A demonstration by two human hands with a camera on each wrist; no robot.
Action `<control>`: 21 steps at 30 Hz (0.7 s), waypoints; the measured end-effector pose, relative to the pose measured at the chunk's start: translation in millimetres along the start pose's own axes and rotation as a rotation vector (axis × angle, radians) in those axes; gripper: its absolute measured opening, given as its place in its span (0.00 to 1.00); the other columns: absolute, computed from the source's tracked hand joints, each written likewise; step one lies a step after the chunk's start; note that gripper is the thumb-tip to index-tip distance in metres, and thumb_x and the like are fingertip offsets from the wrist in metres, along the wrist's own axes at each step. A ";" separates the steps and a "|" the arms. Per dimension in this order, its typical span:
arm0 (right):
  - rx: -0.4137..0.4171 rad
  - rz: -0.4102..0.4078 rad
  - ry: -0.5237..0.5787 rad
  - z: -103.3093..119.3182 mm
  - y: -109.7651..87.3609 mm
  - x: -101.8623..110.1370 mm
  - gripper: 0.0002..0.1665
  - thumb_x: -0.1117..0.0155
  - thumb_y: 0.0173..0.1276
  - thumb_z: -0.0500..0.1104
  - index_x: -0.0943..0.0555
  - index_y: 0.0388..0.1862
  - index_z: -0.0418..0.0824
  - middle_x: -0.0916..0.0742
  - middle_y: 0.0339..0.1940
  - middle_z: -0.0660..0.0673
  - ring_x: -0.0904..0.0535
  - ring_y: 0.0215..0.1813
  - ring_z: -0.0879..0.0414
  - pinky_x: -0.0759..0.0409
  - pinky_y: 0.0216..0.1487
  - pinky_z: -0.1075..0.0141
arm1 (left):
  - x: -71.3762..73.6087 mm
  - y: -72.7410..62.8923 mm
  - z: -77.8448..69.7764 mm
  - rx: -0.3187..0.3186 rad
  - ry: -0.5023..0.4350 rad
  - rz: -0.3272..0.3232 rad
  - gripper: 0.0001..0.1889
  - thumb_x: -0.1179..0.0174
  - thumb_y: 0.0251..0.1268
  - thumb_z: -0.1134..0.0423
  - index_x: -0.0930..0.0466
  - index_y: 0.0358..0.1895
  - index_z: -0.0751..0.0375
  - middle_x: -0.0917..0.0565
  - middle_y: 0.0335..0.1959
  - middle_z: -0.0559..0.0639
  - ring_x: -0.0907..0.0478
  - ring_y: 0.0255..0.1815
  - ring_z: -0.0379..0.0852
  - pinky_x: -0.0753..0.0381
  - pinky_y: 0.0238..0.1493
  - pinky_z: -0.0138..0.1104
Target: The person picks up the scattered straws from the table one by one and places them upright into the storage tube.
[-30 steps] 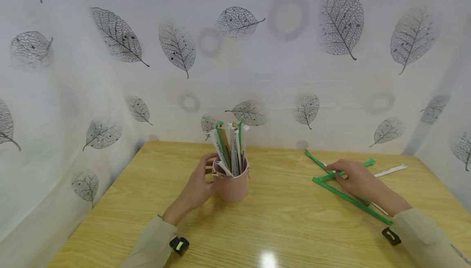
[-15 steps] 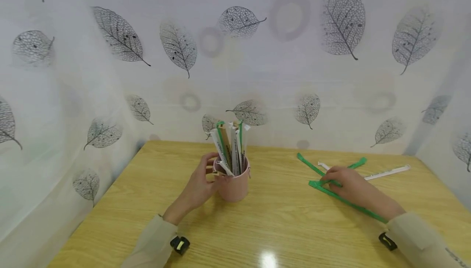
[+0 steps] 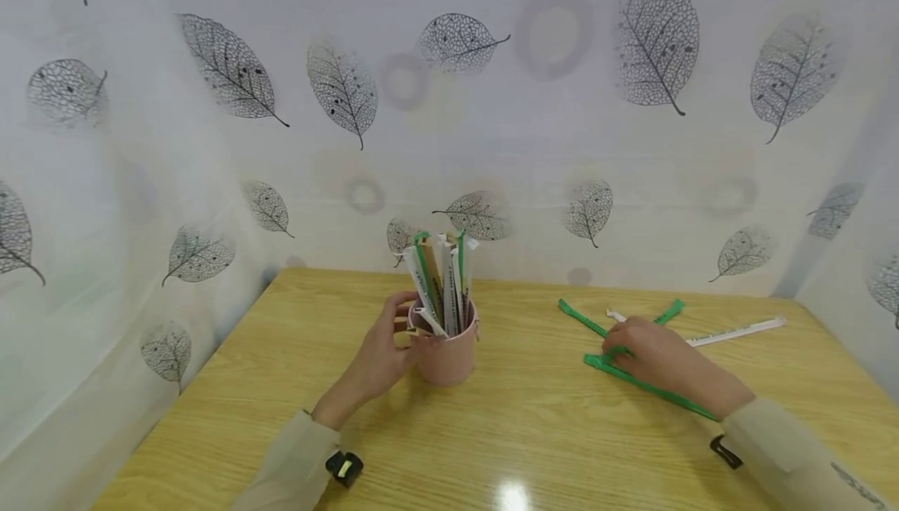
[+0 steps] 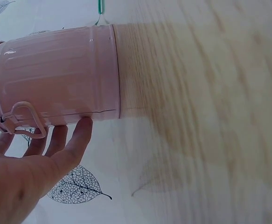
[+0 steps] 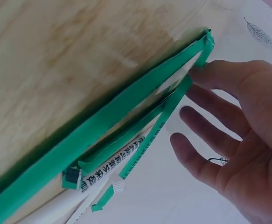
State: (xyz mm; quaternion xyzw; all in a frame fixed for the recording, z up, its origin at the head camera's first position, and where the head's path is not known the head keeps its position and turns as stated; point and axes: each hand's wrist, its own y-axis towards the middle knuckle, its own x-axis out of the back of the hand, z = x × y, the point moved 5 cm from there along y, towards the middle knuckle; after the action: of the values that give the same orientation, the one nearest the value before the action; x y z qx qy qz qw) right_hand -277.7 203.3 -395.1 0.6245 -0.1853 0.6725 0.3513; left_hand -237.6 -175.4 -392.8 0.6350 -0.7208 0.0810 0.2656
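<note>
A small pink bucket [image 3: 447,359] with a side handle stands upright on the table, holding several paper-wrapped straws [image 3: 449,285] in white, green and brown. My left hand [image 3: 379,355] holds the bucket from its left, thumb toward the front and fingers farther back; in the left wrist view the fingertips touch its wall. On the right, my right hand [image 3: 649,355] pinches a green wrapped straw [image 5: 175,100] between thumb and forefinger, the other fingers loosely bent. Beside it lie another green straw [image 5: 94,121] and printed white straws [image 5: 112,163], partly overlapping.
The wood-grain table [image 3: 534,417] runs back to a pale curtain [image 3: 492,144] printed with leaves, which also hangs along both sides. A white straw [image 3: 744,330] points to the right behind my right hand. A green straw end [image 3: 579,316] sticks out at the back.
My right hand has moved a little left and toward me, and the green straws have shifted left with it. The left hand and the bucket have stayed in place.
</note>
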 end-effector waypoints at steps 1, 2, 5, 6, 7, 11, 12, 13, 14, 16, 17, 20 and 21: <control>0.006 0.006 0.003 0.3 0.9 -0.3 0.11 0.23 0.59 0.33 0.11 0.36 0.48 0.10 0.37 0.53 0.15 0.40 0.54 0.15 0.39 0.62 | 0.1 -0.1 -0.1 -0.006 0.002 -0.001 0.37 0.33 0.69 0.58 0.43 0.76 0.51 0.28 0.68 0.65 0.24 0.65 0.64 0.13 0.54 0.46; 0.009 0.016 0.004 0.5 1.7 -0.8 0.10 0.24 0.59 0.33 0.11 0.35 0.48 0.10 0.35 0.54 0.15 0.38 0.55 0.15 0.38 0.63 | 0.1 -0.1 -0.1 -0.013 0.004 -0.002 0.37 0.33 0.70 0.58 0.43 0.76 0.52 0.28 0.67 0.65 0.24 0.65 0.64 0.13 0.54 0.46; 0.008 0.030 0.009 2.3 3.1 -2.2 0.10 0.23 0.59 0.34 0.11 0.34 0.49 0.10 0.34 0.54 0.15 0.37 0.57 0.16 0.36 0.65 | -0.1 -0.1 0.4 -0.030 0.005 -0.001 0.37 0.34 0.70 0.58 0.44 0.76 0.52 0.28 0.67 0.66 0.24 0.65 0.64 0.13 0.53 0.45; 0.010 0.032 0.005 2.9 3.2 -2.7 0.09 0.23 0.60 0.34 0.11 0.34 0.48 0.11 0.34 0.54 0.14 0.37 0.57 0.15 0.36 0.64 | -0.2 -0.1 0.6 -0.036 0.007 -0.002 0.36 0.34 0.70 0.59 0.44 0.76 0.52 0.28 0.67 0.66 0.24 0.65 0.64 0.13 0.53 0.44; 0.014 0.030 0.001 3.5 3.2 -3.0 0.09 0.24 0.60 0.34 0.11 0.34 0.48 0.11 0.34 0.54 0.14 0.37 0.56 0.15 0.36 0.64 | -0.4 0.0 0.9 -0.039 0.006 -0.001 0.36 0.34 0.70 0.59 0.44 0.76 0.52 0.28 0.67 0.66 0.24 0.65 0.64 0.13 0.53 0.44; 0.057 0.005 -0.019 5.0 2.8 -4.0 0.08 0.24 0.60 0.34 0.11 0.34 0.47 0.11 0.33 0.53 0.14 0.37 0.56 0.15 0.36 0.64 | -0.6 0.1 1.7 -0.041 0.006 -0.003 0.36 0.34 0.70 0.59 0.44 0.76 0.52 0.28 0.67 0.66 0.24 0.64 0.64 0.13 0.53 0.44; 0.075 -0.011 -0.029 5.3 2.4 -3.7 0.09 0.24 0.60 0.34 0.12 0.34 0.47 0.11 0.33 0.54 0.15 0.36 0.57 0.15 0.36 0.64 | -0.6 0.1 1.7 -0.040 0.004 -0.004 0.37 0.34 0.70 0.59 0.44 0.76 0.52 0.28 0.66 0.66 0.24 0.64 0.64 0.13 0.53 0.44; 0.094 -0.034 -0.036 5.6 2.0 -2.9 0.10 0.23 0.59 0.33 0.12 0.34 0.47 0.12 0.33 0.54 0.15 0.35 0.57 0.15 0.36 0.63 | -0.7 0.0 1.5 -0.039 0.003 -0.003 0.37 0.34 0.70 0.59 0.44 0.76 0.52 0.28 0.67 0.66 0.24 0.64 0.64 0.13 0.53 0.44; 0.118 -0.061 -0.045 6.2 1.8 -1.9 0.11 0.23 0.57 0.32 0.12 0.34 0.47 0.12 0.32 0.54 0.16 0.35 0.58 0.14 0.37 0.62 | -0.7 -0.1 1.4 -0.036 0.003 -0.002 0.37 0.34 0.70 0.59 0.44 0.76 0.52 0.28 0.67 0.66 0.24 0.64 0.64 0.13 0.53 0.45; 0.177 -0.135 -0.069 8.0 1.5 1.1 0.15 0.22 0.53 0.29 0.13 0.34 0.46 0.12 0.32 0.54 0.16 0.35 0.58 0.13 0.40 0.60 | -0.7 0.0 1.0 -0.033 0.004 -0.001 0.37 0.34 0.70 0.59 0.44 0.76 0.52 0.28 0.67 0.66 0.24 0.64 0.64 0.13 0.53 0.45; 0.201 -0.174 -0.079 9.0 1.7 2.9 0.17 0.21 0.51 0.27 0.13 0.35 0.45 0.12 0.33 0.54 0.16 0.35 0.58 0.13 0.41 0.60 | -0.7 0.0 0.8 -0.031 0.002 -0.001 0.37 0.34 0.70 0.59 0.44 0.76 0.52 0.28 0.67 0.66 0.24 0.64 0.64 0.13 0.53 0.45; 0.263 -0.292 -0.110 12.2 2.9 10.5 0.22 0.21 0.48 0.25 0.12 0.40 0.43 0.10 0.35 0.51 0.14 0.37 0.55 0.13 0.42 0.59 | -0.6 0.4 0.5 -0.029 0.005 -0.001 0.36 0.34 0.70 0.60 0.44 0.76 0.53 0.28 0.67 0.66 0.24 0.64 0.64 0.13 0.53 0.45; 0.275 -0.323 -0.113 13.2 3.5 13.8 0.21 0.22 0.50 0.26 0.13 0.42 0.42 0.10 0.37 0.50 0.14 0.38 0.55 0.13 0.40 0.60 | -0.6 0.6 0.4 -0.029 0.005 -0.001 0.36 0.34 0.70 0.59 0.44 0.76 0.53 0.27 0.67 0.66 0.24 0.64 0.64 0.13 0.53 0.45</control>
State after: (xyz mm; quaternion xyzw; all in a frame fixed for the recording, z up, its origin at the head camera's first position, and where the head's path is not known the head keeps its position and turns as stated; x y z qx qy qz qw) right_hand -270.5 195.2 -379.1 0.7249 -0.0088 0.5904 0.3548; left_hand -238.2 -175.0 -393.3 0.6314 -0.7208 0.0718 0.2768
